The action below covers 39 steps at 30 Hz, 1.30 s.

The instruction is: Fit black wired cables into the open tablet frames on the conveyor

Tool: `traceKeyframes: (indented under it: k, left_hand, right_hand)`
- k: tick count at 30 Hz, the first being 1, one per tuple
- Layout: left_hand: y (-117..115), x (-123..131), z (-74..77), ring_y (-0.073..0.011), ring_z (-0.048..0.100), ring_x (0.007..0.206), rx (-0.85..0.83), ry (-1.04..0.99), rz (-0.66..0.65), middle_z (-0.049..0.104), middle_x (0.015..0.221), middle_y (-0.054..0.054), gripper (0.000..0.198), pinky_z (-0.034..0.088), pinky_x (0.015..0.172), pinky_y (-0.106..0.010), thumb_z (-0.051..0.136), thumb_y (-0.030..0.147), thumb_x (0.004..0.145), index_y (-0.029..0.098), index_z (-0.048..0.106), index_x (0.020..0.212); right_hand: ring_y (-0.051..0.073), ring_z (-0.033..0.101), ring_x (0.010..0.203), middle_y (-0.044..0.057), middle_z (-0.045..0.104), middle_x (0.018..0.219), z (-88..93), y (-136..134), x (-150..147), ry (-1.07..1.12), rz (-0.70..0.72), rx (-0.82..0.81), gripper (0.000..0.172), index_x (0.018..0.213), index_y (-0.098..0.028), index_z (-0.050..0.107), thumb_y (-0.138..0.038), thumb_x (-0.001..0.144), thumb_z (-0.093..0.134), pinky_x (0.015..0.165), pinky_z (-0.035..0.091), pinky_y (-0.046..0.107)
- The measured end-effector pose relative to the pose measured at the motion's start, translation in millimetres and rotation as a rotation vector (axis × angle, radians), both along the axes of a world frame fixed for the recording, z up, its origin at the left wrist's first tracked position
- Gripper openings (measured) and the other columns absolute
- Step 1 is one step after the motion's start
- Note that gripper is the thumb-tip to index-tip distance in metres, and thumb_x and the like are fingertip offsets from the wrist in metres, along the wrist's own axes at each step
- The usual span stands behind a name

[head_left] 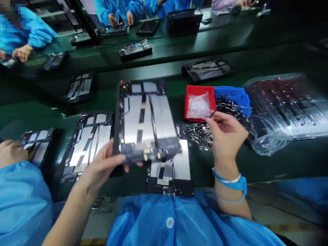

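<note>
My left hand (105, 164) grips the lower left corner of an opened tablet (162, 119), tilted and lifted above the bench. Its silver inside, dark strips and lower circuit board face up. Below it, a second opened tablet (183, 160) lies partly hidden at the bench's front edge. My right hand (227, 131) is raised with thumb and forefinger pinched on a small dark piece, too small to name. That hand is in front of a blue bin (243, 97) of black cables and beside a red bin (188, 100) with clear plastic inside. Loose small cables (200, 135) lie under it.
More opened tablets (88, 143) lie to the left, and another (208, 70) is on the ledge behind. Clear plastic packaging (294, 106) covers trays at the right. A co-worker's hand (12, 153) is at far left; other people in blue sleeves (38, 30) work across the bench.
</note>
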<state>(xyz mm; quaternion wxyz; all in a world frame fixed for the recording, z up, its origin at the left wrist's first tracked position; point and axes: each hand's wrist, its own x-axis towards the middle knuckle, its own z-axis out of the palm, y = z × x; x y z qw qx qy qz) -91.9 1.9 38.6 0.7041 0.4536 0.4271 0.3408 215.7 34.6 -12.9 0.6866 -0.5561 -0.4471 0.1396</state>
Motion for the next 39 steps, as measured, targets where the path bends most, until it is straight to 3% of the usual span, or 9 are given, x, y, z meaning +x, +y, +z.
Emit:
traceKeyframes:
  k: [3,6,12,15,18,21,24,29,39]
  left_hand:
    - [-61,-4,-29.4,-0.0181,0.067,0.067,-0.151,-0.079,0.004,0.069,0.090,-0.006,0.055,0.055,0.054,-0.024,0.077,0.030,0.077,0.018,0.053,0.125]
    - [-96,9,-51.3,-0.0135,0.063,0.066,-0.278,-0.127,0.015,0.066,0.096,-0.006,0.067,0.056,0.058,-0.023,0.079,0.033,0.075,0.019,0.047,0.132]
    - [-104,19,-65.2,-0.0140,0.062,0.066,-0.349,0.018,-0.146,0.065,0.102,-0.007,0.070,0.054,0.055,-0.025,0.076,0.044,0.073,0.019,0.046,0.131]
    - [-96,7,-59.4,-0.0158,0.061,0.060,-0.141,0.416,-0.218,0.065,0.071,-0.001,0.035,0.047,0.050,-0.023,0.064,0.047,0.083,0.016,0.062,0.099]
    - [-86,-5,-58.9,-0.0131,0.055,0.047,0.257,0.781,-0.074,0.058,0.055,0.002,0.029,0.041,0.046,-0.023,0.054,0.042,0.091,0.017,0.061,0.080]
    - [-77,-10,-71.5,-0.0169,0.067,0.069,0.758,0.856,0.157,0.070,0.081,-0.006,0.018,0.053,0.061,-0.026,0.055,0.029,0.091,0.014,0.062,0.098]
    - [-69,-9,-87.8,-0.0248,0.066,0.102,1.096,0.806,0.109,0.067,0.112,-0.018,0.027,0.056,0.084,-0.035,0.056,0.023,0.090,0.009,0.059,0.114]
    - [-65,-9,-98.3,-0.0304,0.062,0.111,1.230,0.820,-0.056,0.061,0.126,-0.021,0.039,0.056,0.085,-0.041,0.051,0.030,0.092,0.011,0.059,0.125]
    - [-65,-4,-95.6,-0.0310,0.062,0.102,1.267,0.950,-0.066,0.063,0.121,-0.019,0.037,0.054,0.073,-0.039,0.048,0.033,0.094,0.011,0.061,0.121]
  right_hand:
    - [0.011,0.058,0.060,-0.003,0.067,0.070,7.7,-8,2,0.115,-0.003,-0.026,0.012,0.075,-0.020,0.070,-0.020,0.066,0.079,0.055,0.047,0.026]
    - [0.009,0.053,0.051,-0.003,0.065,0.061,19.2,-20,-5,0.154,0.132,-0.152,0.014,0.068,-0.021,0.069,-0.021,0.060,0.081,0.045,0.038,0.022]
    - [0.011,0.059,0.054,-0.001,0.066,0.062,26.7,-30,-53,0.137,0.679,-0.562,0.018,0.066,-0.021,0.068,-0.025,0.059,0.084,0.048,0.045,0.023]
    - [0.011,0.060,0.059,0.000,0.066,0.065,20.8,-31,-79,0.145,0.838,-0.716,0.022,0.069,-0.019,0.066,-0.030,0.062,0.083,0.053,0.047,0.024]
    - [0.010,0.059,0.062,-0.001,0.065,0.068,13.9,-35,-94,0.121,0.863,-0.790,0.021,0.072,-0.018,0.064,-0.028,0.065,0.080,0.055,0.046,0.023]
    - [0.010,0.059,0.064,-0.001,0.064,0.069,7.2,-37,-99,0.073,0.838,-0.812,0.016,0.075,-0.018,0.064,-0.024,0.068,0.077,0.057,0.046,0.023]
    - [0.010,0.059,0.065,0.000,0.065,0.070,1.4,-38,-100,0.020,0.804,-0.806,0.015,0.077,-0.018,0.064,-0.024,0.069,0.075,0.059,0.046,0.024]
    - [0.010,0.057,0.060,-0.001,0.065,0.068,-0.7,-37,-101,-0.118,0.779,-0.797,0.010,0.077,-0.019,0.065,-0.024,0.071,0.072,0.054,0.043,0.024]
    - [0.011,0.059,0.060,0.000,0.067,0.067,4.1,-37,-102,-0.283,0.782,-0.796,0.006,0.076,-0.019,0.066,-0.025,0.077,0.067,0.054,0.042,0.024]
